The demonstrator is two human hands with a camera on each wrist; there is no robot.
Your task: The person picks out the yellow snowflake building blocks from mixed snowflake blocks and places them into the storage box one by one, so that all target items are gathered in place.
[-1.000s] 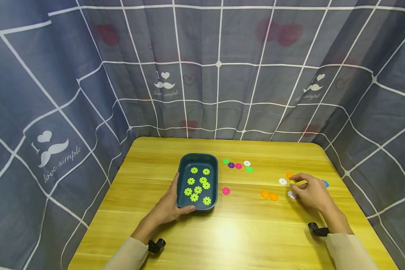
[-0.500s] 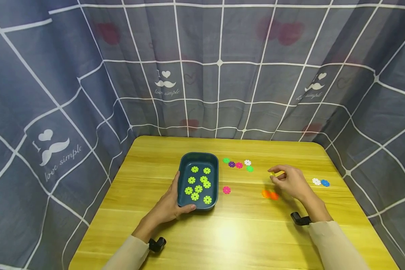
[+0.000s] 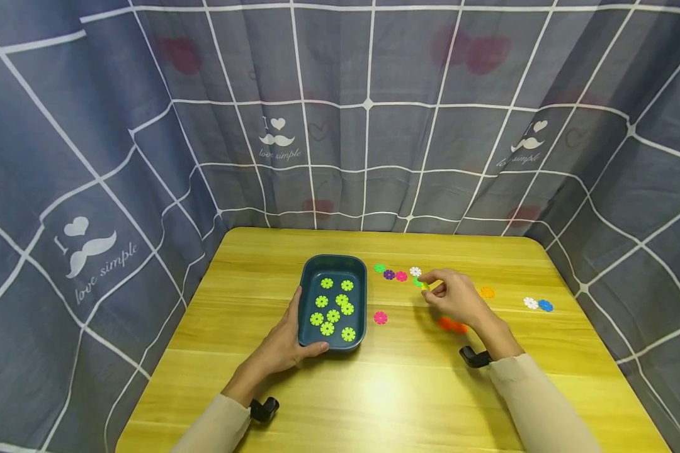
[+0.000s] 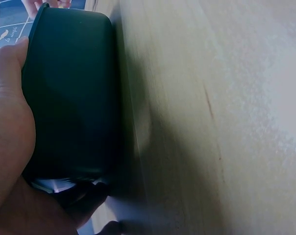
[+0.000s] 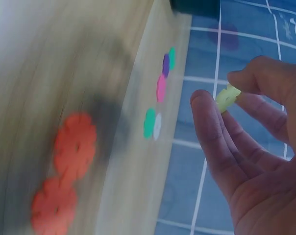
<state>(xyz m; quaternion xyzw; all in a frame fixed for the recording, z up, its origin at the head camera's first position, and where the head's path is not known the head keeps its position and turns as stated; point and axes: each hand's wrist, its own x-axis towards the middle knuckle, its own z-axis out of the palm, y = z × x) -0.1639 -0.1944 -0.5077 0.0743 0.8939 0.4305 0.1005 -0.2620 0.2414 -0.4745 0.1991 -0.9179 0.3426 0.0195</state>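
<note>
My left hand (image 3: 280, 345) grips a dark green tray (image 3: 333, 267) at its left side and near corner, with the thumb over the near rim. Several yellow-green notched discs (image 3: 327, 329) lie flat inside it. To the tray's right, my right hand (image 3: 458, 298) is raised above the table, pinching another yellow-green notched disc (image 5: 228, 98) between thumb and fingertips. In the head view this hand is just beside a green disc (image 3: 417, 282), which it partly covers. The left wrist view shows the tray's outer wall (image 4: 74, 98) beside the thumb.
Beyond the tray's right side lie a green, a purple (image 3: 389, 275), a pink and a white disc (image 3: 415, 271). A pink disc (image 3: 380, 318) sits nearer. Orange discs (image 5: 75, 147) lie under the right arm. White and blue discs (image 3: 546, 306) are far right. A curtain (image 3: 340, 138) surrounds the table.
My right hand has travelled left from the loose discs on the right side toward the tray, carrying the yellow-green disc. My left hand and the tray have stayed put.
</note>
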